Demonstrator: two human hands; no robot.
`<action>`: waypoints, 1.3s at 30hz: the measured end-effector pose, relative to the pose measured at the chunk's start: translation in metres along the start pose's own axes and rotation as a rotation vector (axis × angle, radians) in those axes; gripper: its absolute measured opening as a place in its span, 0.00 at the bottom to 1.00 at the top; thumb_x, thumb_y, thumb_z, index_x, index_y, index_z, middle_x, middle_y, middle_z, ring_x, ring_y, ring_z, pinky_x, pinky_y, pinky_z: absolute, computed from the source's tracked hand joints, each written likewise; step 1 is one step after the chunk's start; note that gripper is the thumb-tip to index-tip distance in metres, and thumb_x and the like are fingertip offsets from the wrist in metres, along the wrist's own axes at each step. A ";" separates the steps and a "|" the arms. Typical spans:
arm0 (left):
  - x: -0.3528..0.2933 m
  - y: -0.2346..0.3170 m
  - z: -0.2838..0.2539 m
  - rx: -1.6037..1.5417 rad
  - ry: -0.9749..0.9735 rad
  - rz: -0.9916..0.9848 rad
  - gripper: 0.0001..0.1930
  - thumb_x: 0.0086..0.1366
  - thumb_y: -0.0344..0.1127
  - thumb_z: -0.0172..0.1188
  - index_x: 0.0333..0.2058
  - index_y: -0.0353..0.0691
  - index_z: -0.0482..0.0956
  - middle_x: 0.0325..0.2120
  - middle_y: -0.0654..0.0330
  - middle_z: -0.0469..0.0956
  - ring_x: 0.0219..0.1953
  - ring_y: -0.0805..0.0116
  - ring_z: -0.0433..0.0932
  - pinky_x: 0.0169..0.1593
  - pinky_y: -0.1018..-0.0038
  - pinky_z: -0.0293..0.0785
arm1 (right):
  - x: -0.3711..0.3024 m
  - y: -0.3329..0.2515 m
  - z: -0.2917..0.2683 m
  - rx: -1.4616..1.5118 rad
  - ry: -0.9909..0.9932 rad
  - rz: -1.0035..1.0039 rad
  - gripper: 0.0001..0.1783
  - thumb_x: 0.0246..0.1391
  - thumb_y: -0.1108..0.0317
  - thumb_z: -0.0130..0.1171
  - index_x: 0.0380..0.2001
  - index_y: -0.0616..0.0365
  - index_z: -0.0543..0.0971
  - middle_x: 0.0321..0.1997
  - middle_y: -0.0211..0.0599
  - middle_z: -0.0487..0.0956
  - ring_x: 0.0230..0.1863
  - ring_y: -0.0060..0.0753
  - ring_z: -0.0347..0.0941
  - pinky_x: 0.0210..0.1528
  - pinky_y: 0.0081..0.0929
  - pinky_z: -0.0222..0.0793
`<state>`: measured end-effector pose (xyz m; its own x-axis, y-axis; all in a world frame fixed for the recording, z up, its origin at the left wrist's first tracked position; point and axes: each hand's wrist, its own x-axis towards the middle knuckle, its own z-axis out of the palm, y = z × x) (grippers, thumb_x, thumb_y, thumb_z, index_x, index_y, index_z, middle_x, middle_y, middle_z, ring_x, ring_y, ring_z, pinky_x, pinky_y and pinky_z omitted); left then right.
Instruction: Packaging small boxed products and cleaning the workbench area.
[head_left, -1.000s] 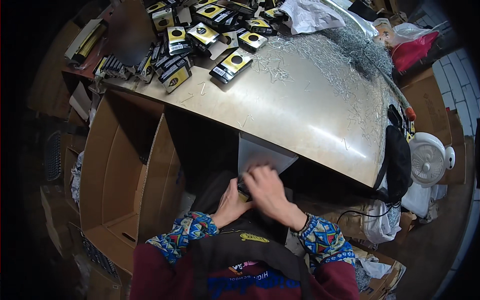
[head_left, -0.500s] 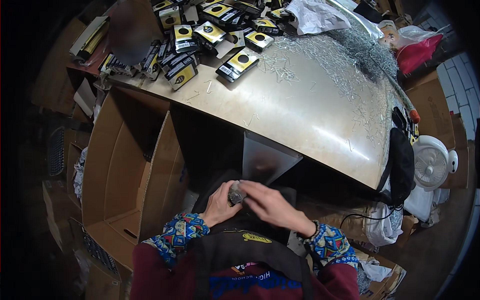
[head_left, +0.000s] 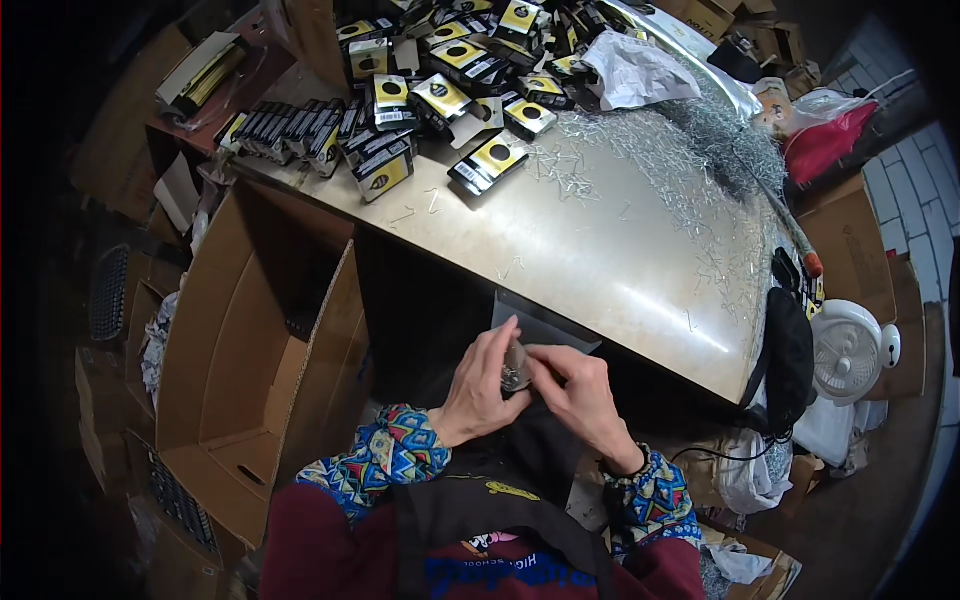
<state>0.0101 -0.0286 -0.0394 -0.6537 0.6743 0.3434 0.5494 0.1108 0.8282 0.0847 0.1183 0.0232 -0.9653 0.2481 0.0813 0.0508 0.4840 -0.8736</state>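
Observation:
Over my lap, in front of the table edge, I hold a small open box (head_left: 515, 375) between my hands. Its grey-brown inner side faces up, and small shiny metal pieces show inside. Round its left side, my left hand (head_left: 478, 388) is closed with the fingers upright. My right hand (head_left: 582, 398) pinches the box's right edge with thumb and fingers; its outer faces are mostly hidden. Many black-and-yellow small boxes (head_left: 487, 165) lie on the far left of the metal-topped table (head_left: 590, 240), some with flaps open. A heap of thin bent wire hooks (head_left: 690, 150) spreads over the far right.
A large open cardboard carton (head_left: 230, 360) stands at my left, below the table edge. On the right are a white fan (head_left: 848, 352), a black cloth bag (head_left: 792, 350) and a white plastic bag (head_left: 755, 470). Crumpled white paper (head_left: 640, 72) lies beside the hook heap.
Both hands have moved right and slightly forward with the small box. My right hand was blurred over its top and now grips its right edge. The view has shifted slightly.

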 end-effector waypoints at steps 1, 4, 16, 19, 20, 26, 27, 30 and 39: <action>0.007 0.003 0.000 0.069 -0.044 0.047 0.49 0.46 0.30 0.68 0.65 0.30 0.50 0.58 0.42 0.62 0.60 0.44 0.64 0.62 0.59 0.60 | 0.003 0.007 -0.002 -0.213 0.124 -0.063 0.09 0.56 0.73 0.60 0.41 0.64 0.81 0.32 0.46 0.82 0.30 0.31 0.80 0.34 0.23 0.73; 0.019 0.014 -0.005 0.095 0.010 0.105 0.51 0.48 0.32 0.70 0.66 0.29 0.47 0.63 0.41 0.56 0.64 0.43 0.56 0.65 0.59 0.55 | 0.016 0.010 -0.018 -0.232 0.259 0.069 0.06 0.53 0.75 0.58 0.34 0.64 0.81 0.30 0.51 0.80 0.32 0.52 0.79 0.34 0.35 0.74; 0.030 0.014 -0.011 -0.054 0.006 -0.223 0.39 0.48 0.32 0.72 0.57 0.33 0.61 0.46 0.44 0.73 0.46 0.46 0.77 0.49 0.63 0.74 | 0.023 0.008 -0.021 0.108 0.238 -0.038 0.12 0.52 0.69 0.65 0.39 0.62 0.80 0.39 0.45 0.80 0.36 0.36 0.78 0.35 0.30 0.75; 0.029 0.016 -0.010 0.000 0.038 -0.173 0.37 0.48 0.32 0.72 0.55 0.34 0.62 0.45 0.44 0.74 0.45 0.45 0.77 0.46 0.63 0.76 | 0.023 0.004 -0.021 -0.256 0.285 -0.363 0.16 0.46 0.67 0.69 0.39 0.60 0.80 0.48 0.46 0.76 0.48 0.45 0.74 0.43 0.35 0.75; 0.029 0.018 -0.009 0.060 0.038 -0.098 0.37 0.48 0.31 0.72 0.55 0.33 0.62 0.45 0.45 0.75 0.45 0.46 0.78 0.46 0.64 0.76 | 0.022 -0.002 -0.016 -0.261 0.271 -0.351 0.17 0.44 0.67 0.69 0.38 0.59 0.80 0.52 0.47 0.75 0.52 0.50 0.70 0.47 0.37 0.73; 0.034 0.021 -0.008 0.070 0.099 -0.077 0.37 0.48 0.32 0.73 0.55 0.34 0.63 0.44 0.44 0.75 0.44 0.45 0.79 0.45 0.63 0.77 | 0.022 0.005 -0.003 -0.216 0.467 -0.290 0.13 0.45 0.73 0.68 0.36 0.60 0.82 0.55 0.49 0.75 0.52 0.48 0.71 0.45 0.32 0.73; 0.034 0.019 -0.010 0.066 0.110 -0.084 0.37 0.48 0.32 0.73 0.55 0.34 0.63 0.44 0.45 0.75 0.43 0.44 0.78 0.44 0.62 0.77 | 0.018 0.005 -0.009 -0.237 0.454 -0.303 0.12 0.45 0.73 0.68 0.36 0.60 0.82 0.54 0.49 0.75 0.52 0.48 0.71 0.45 0.33 0.73; 0.032 0.019 -0.011 0.077 0.088 -0.086 0.38 0.48 0.32 0.72 0.56 0.33 0.61 0.45 0.44 0.74 0.44 0.43 0.78 0.44 0.61 0.77 | 0.014 -0.002 -0.012 -0.342 0.370 -0.307 0.11 0.46 0.74 0.67 0.37 0.60 0.83 0.55 0.48 0.76 0.50 0.46 0.73 0.46 0.34 0.73; 0.035 0.022 -0.008 0.056 0.130 0.003 0.40 0.50 0.33 0.72 0.59 0.37 0.60 0.46 0.44 0.73 0.44 0.44 0.78 0.42 0.61 0.78 | 0.008 0.007 -0.002 -0.227 0.376 -0.266 0.16 0.45 0.73 0.69 0.41 0.59 0.83 0.57 0.49 0.74 0.52 0.44 0.73 0.45 0.32 0.75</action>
<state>-0.0051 -0.0079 -0.0059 -0.7118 0.5748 0.4038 0.5775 0.1515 0.8022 0.0779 0.1257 0.0189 -0.7958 0.3556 0.4901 -0.0900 0.7310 -0.6765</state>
